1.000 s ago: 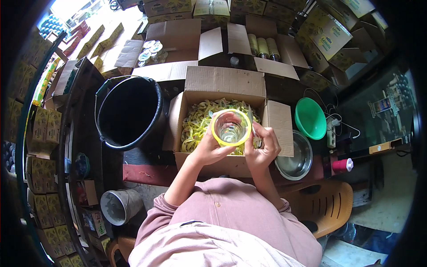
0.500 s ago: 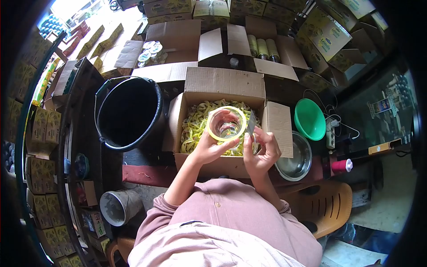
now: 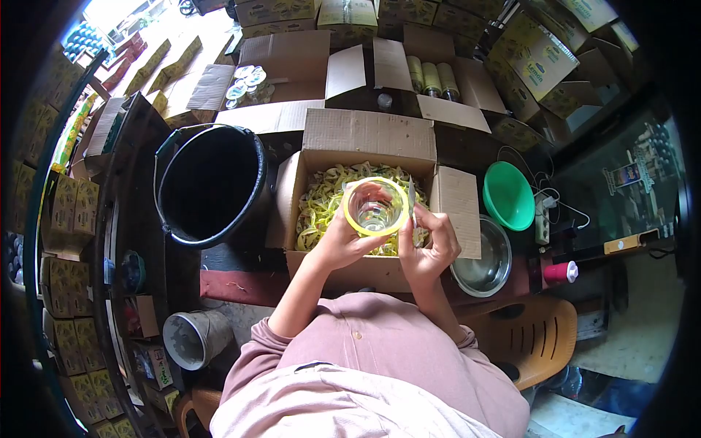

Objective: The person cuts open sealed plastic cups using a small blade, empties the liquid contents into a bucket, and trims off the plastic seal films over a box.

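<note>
My left hand (image 3: 337, 241) is wrapped round a clear plastic cup (image 3: 374, 217) with a yellow rim. The cup's mouth faces up towards me, over an open cardboard box (image 3: 369, 135). Inside that box lies a heap of yellow, curled strips (image 3: 321, 197). Close to the cup's right side, my right hand (image 3: 431, 252) pinches a thin, flat, grey blade-like piece (image 3: 411, 196) between thumb and fingers. The piece points upward beside the rim; whether it touches the cup I cannot tell.
A black bucket (image 3: 169, 193) stands left of the box. To the right are a green bowl (image 3: 509, 196), a metal bowl (image 3: 504, 255) and a white power strip (image 3: 542, 219). Behind, one open carton (image 3: 285, 55) holds several cups, and another holds cup stacks (image 3: 431, 79).
The cup has shifted slightly right and turned a little in my left hand. The blade-like piece in my right hand has turned and now shows narrower.
</note>
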Motion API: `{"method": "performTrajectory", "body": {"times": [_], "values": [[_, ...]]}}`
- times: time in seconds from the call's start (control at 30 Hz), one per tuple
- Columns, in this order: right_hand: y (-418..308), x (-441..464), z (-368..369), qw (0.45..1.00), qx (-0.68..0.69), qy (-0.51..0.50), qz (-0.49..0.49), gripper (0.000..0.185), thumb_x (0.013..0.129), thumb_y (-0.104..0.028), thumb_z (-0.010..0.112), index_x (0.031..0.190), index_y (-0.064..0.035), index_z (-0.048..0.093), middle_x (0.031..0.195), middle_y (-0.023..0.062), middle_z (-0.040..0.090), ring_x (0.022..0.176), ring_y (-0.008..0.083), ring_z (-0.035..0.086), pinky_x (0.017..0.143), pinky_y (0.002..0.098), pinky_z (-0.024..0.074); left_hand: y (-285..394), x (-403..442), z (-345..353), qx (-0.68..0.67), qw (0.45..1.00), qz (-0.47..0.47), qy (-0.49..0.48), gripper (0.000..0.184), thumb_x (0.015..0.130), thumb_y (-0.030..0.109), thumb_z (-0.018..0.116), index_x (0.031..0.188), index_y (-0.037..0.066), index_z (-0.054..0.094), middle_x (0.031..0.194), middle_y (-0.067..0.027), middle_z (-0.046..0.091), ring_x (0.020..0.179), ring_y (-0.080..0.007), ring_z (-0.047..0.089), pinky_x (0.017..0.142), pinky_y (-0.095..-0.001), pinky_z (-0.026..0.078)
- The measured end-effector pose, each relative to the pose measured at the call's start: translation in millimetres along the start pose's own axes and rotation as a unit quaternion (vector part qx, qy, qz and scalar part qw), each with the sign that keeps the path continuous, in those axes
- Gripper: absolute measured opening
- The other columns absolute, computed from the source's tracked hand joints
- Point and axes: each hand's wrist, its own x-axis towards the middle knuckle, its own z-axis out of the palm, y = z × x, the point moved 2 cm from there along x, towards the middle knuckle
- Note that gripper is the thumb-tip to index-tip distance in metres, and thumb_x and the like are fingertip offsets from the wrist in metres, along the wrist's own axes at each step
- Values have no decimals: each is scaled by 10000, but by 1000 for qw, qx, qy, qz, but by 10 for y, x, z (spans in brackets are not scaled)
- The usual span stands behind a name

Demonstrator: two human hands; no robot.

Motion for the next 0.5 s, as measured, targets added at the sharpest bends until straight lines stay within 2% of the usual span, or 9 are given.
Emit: {"method": "performTrajectory", "body": {"times": [0.13, 0.43, 0.5], "values": [[64, 56, -35, 999, 6, -32, 1, 268, 676, 36, 645, 934, -32, 622, 714, 65, 588, 617, 155, 598, 565, 269, 476, 104, 12, 16, 72, 997, 3, -27, 650, 659, 52, 710, 1202, 16, 355, 1095, -102, 482, 1057, -178, 487, 921, -305, 400], [100, -27, -80, 998, 40, -19, 49, 279, 677, 44, 649, 942, -38, 621, 693, 65, 572, 608, 145, 584, 564, 260, 463, 31, 19, 3, 1, 1000, -13, -16, 647, 654, 34, 694, 1205, 14, 356, 1101, -102, 480, 1056, -178, 489, 915, -300, 404], [96, -47, -72, 999, 30, -23, 26, 295, 667, 54, 644, 946, -42, 622, 694, 66, 572, 606, 146, 583, 562, 259, 463, 43, 23, -10, 19, 1000, -10, -22, 646, 651, 37, 698, 1202, 12, 362, 1100, -101, 480, 1051, -181, 491, 911, -301, 405]]}}
